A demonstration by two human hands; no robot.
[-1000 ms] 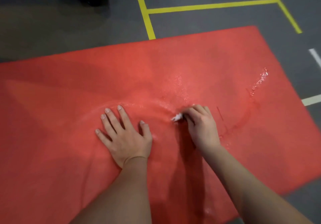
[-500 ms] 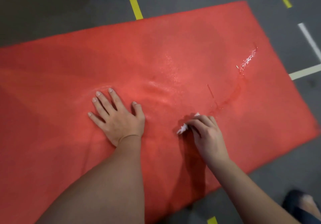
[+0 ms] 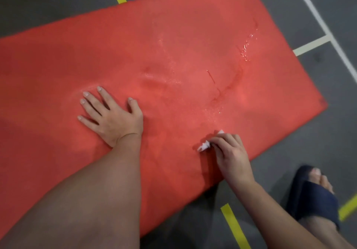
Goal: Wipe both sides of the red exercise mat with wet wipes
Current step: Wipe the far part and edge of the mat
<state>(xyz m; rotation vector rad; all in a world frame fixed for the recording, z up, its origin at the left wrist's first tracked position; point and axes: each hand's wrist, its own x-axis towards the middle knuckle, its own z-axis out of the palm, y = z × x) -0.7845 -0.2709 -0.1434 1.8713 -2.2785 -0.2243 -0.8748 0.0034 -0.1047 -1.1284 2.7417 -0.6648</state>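
Observation:
The red exercise mat (image 3: 173, 42) lies flat on a grey floor and fills most of the view. Wet streaks shine across its middle and towards its right end. My left hand (image 3: 112, 115) presses flat on the mat with fingers spread, left of centre. My right hand (image 3: 229, 156) holds a small crumpled white wet wipe (image 3: 204, 146) against the mat close to its near edge. Only bits of the wipe stick out from under the curled fingers.
The grey floor (image 3: 301, 132) carries yellow tape lines (image 3: 234, 227) and white tape lines (image 3: 318, 18). A foot in a dark blue slide sandal (image 3: 316, 194) stands on the floor just right of my right forearm, off the mat.
My right hand has dragged the wipe from the mat's middle back towards the near edge. My left hand has stayed pressed in place. The view has tilted down, showing the foot.

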